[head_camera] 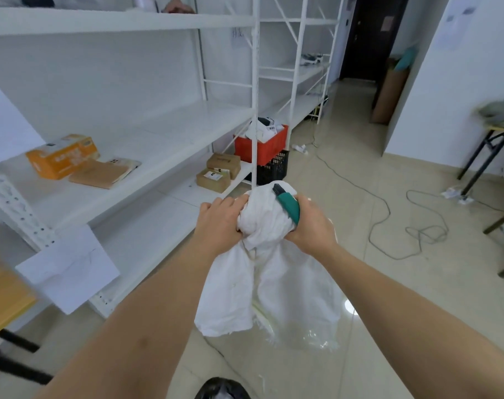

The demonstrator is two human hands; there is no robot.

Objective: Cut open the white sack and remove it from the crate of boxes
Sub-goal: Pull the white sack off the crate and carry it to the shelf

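The white sack (268, 286) hangs in the air in front of me, bunched at its top between both hands, its loose lower part dangling with a clear liner showing at the bottom right. My left hand (220, 223) grips the bunched top from the left. My right hand (311, 223) grips it from the right while also holding a teal utility knife (286, 204), whose tip points up and to the left. A red crate (261, 146) of boxes stands on a black crate (274, 169) beside the shelving, farther back.
White metal shelving (147, 145) fills the left, holding an orange box (62, 158), brown envelopes and cardboard parcels (219, 172). Cables (389, 214) trail over the tiled floor. A folding table (492, 133) stands at the right and a wooden table edge (3, 300) at the left.
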